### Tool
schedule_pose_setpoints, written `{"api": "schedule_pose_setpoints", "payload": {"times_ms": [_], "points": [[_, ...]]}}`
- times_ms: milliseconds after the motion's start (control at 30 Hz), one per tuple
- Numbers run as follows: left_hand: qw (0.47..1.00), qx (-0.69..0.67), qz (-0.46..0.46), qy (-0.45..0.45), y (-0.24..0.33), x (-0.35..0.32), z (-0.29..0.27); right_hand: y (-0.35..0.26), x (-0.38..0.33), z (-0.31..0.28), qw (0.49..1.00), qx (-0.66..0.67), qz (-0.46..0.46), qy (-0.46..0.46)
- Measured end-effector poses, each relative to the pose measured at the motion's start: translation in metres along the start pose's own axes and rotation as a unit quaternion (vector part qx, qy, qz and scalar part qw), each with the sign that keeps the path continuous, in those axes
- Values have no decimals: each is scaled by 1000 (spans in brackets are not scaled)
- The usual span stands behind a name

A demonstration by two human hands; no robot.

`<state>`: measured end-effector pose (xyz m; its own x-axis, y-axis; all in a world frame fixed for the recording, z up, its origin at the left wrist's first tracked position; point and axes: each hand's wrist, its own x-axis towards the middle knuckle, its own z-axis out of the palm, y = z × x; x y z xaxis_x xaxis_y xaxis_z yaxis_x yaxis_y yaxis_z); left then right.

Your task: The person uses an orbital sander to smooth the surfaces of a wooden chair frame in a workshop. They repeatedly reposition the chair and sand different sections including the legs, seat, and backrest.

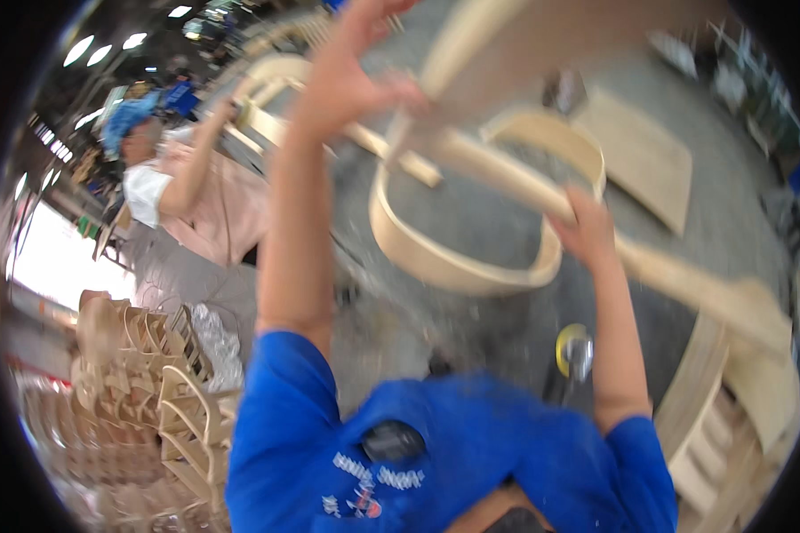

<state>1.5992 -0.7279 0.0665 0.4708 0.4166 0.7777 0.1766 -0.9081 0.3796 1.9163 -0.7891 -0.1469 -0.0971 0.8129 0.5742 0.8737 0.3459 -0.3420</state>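
Observation:
My right hand (585, 226) is closed around a pale wooden bar (498, 173) of a blurred wooden chair part. A broad curved panel (542, 53) at the top of the view seems to belong to the same piece, held up above the work table. At the far left of the panel, my left hand (360, 84) is raised with its fingers apart. Its thumb points toward the panel; whether it touches cannot be made out. Below the bar, a bent wooden band (453, 271) curves round in a loop on the dark table (480, 324).
A flat wooden board (644, 155) lies at the far right. Wooden parts (720, 409) pile up near right, beside a yellow-and-silver round tool (574, 352). At left, a co-worker in a blue cap (129, 120) handles another wooden frame (271, 75). Stacked chair frames (142, 382) stand near left.

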Motion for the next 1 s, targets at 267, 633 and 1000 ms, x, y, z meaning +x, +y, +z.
{"api": "schedule_pose_setpoints", "payload": {"times_ms": [267,633,1000], "points": [[940,-335,-33,-56,-7,19,70,9,-27,-6,975,28,12,219],[938,-330,-66,-86,-32,8,32,72,-298,61,816,-63,539,-201],[964,-249,25,-90,-45,-17,-3,73,-264,65,895,131,420,-74]]}}
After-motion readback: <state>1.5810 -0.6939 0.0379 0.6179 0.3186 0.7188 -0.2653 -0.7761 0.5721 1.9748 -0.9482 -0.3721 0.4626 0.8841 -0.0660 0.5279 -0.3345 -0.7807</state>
